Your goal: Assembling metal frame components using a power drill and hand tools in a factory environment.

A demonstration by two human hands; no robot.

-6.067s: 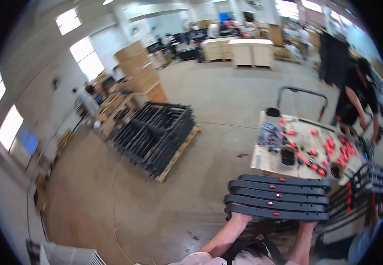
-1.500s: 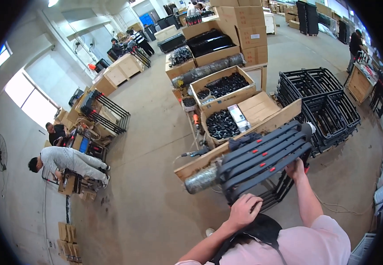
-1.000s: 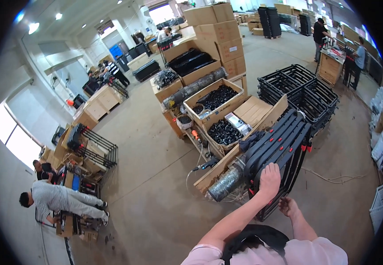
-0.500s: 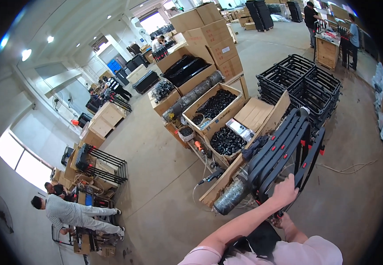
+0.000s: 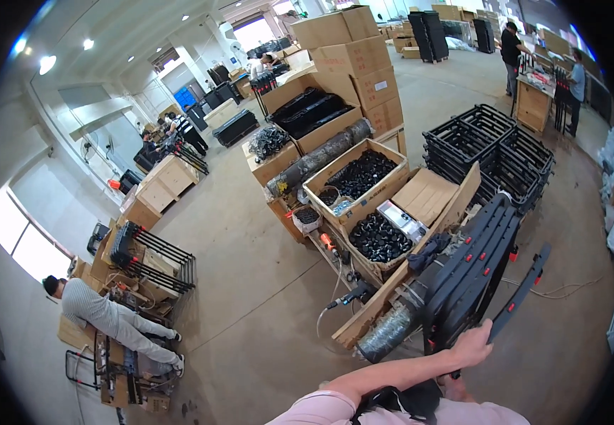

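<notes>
Head view: gripping the near end of a long dark-grey bar with red inserts (image 5: 524, 294) in the left hand (image 5: 472, 345), fingers curled; holding it apart from, and just right of, a stack of similar dark-grey, red-dotted bars (image 5: 455, 283). Showing the right hand (image 5: 455, 387) lower down, partly hidden under the left forearm (image 5: 385, 373); cannot tell its grip.

1 dark frame (image 5: 524, 293) with 2 red spots tilts just right of closely packed similar frames (image 5: 475, 263).
</notes>
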